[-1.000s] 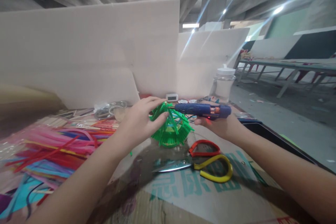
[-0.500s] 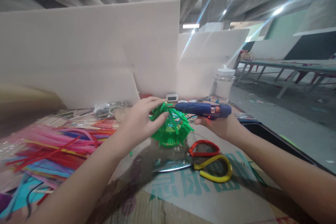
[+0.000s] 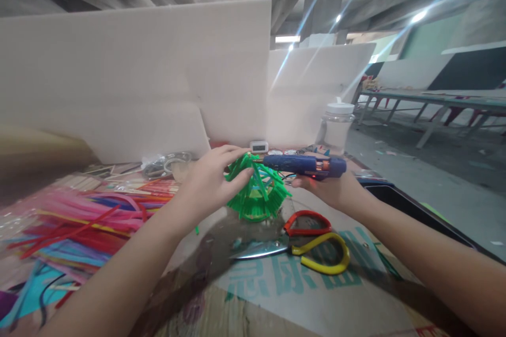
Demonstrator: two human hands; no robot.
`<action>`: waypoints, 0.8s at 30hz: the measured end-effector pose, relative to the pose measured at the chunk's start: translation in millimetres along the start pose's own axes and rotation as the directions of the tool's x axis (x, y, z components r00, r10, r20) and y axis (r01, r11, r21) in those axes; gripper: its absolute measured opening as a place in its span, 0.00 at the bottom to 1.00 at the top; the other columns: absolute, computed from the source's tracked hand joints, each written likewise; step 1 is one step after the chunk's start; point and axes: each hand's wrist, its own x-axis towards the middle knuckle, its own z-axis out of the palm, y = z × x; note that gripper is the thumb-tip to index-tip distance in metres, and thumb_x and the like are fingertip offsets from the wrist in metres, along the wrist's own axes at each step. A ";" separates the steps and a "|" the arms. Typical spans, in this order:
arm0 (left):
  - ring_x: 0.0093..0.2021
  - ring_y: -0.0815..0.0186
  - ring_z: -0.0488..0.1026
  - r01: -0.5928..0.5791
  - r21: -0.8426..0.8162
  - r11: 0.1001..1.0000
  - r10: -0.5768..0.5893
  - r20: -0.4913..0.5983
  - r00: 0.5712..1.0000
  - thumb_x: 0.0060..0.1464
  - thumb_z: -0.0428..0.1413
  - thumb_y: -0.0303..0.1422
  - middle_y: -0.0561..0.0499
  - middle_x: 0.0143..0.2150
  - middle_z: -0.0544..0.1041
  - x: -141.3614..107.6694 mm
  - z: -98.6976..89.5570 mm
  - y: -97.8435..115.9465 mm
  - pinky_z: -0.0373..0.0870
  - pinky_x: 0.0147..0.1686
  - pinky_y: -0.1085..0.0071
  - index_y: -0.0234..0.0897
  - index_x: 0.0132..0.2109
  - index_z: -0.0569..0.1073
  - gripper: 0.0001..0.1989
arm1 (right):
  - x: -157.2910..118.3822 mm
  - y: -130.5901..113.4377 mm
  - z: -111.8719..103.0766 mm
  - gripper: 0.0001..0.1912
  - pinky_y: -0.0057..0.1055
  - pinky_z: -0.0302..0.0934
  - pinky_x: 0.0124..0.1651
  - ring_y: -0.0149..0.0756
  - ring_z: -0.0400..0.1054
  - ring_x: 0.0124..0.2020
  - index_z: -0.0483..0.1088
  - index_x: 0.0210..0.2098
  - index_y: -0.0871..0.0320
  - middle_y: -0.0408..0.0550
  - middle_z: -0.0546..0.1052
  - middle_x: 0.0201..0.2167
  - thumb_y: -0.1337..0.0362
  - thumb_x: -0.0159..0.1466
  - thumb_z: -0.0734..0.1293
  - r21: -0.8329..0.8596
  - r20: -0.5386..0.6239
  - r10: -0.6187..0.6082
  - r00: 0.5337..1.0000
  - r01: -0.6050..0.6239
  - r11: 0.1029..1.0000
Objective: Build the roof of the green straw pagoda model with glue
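While the scissors lie at the lower centre of the frame, red and yellow handles toward the right, on a translucent sheet over the counter, both hands are busy just beyond them. The green cone stands upright at the centre of the frame, built of thin strips that splay out at the skirt. The left hand steadies it from the left, its fingers drawn in narrow about the peak, thumb against the near side. The right hand has its fingers wrapped round a blue glue gun, nozzle pointing left at the peak; whether the tip touches cannot be told. The cone looks light and somewhat springy, the loose strip ends easily bent or knocked out of line, so the gathered top seems the safest hold; the gun, probably stiff and heavier, is best kept by its body, clear of the nozzle. Coloured strips spread across the left of the frame. Farther back stand a clear bottle at right of centre and white panels at upper left.
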 end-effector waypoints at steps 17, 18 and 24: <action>0.49 0.61 0.74 0.015 0.004 1.000 -0.015 0.002 1.000 0.61 0.54 0.36 0.47 0.50 0.78 -0.5 0.6 0.4 0.71 0.50 0.64 0.38 0.53 0.75 0.15 | -0.9 2.0 -1.1 0.17 0.33 0.62 0.31 0.36 0.67 0.27 0.67 0.28 0.56 0.43 0.73 0.24 0.48 0.57 0.70 0.001 0.050 0.031 0.998 -0.031 1.000; 0.49 0.61 0.74 0.016 0.000 1.000 -0.016 0.004 1.000 0.61 0.55 0.35 0.47 0.50 0.78 -0.4 0.7 0.3 0.71 0.50 0.64 0.38 0.53 0.75 0.15 | -0.9 2.7 -0.5 0.17 0.33 0.63 0.31 0.37 0.68 0.27 0.67 0.28 0.55 0.44 0.73 0.24 0.49 0.57 0.70 0.002 0.047 0.024 0.999 -0.024 1.000; 0.49 0.61 0.74 0.028 -0.020 0.999 -0.028 0.014 1.000 0.60 0.55 0.35 0.47 0.50 0.78 0.0 0.5 0.3 0.71 0.50 0.64 0.38 0.53 0.75 0.15 | -2.7 4.3 2.8 0.13 0.32 0.64 0.30 0.36 0.69 0.27 0.65 0.27 0.54 0.43 0.74 0.24 0.54 0.58 0.70 -0.020 -0.003 0.008 1.000 -0.008 1.000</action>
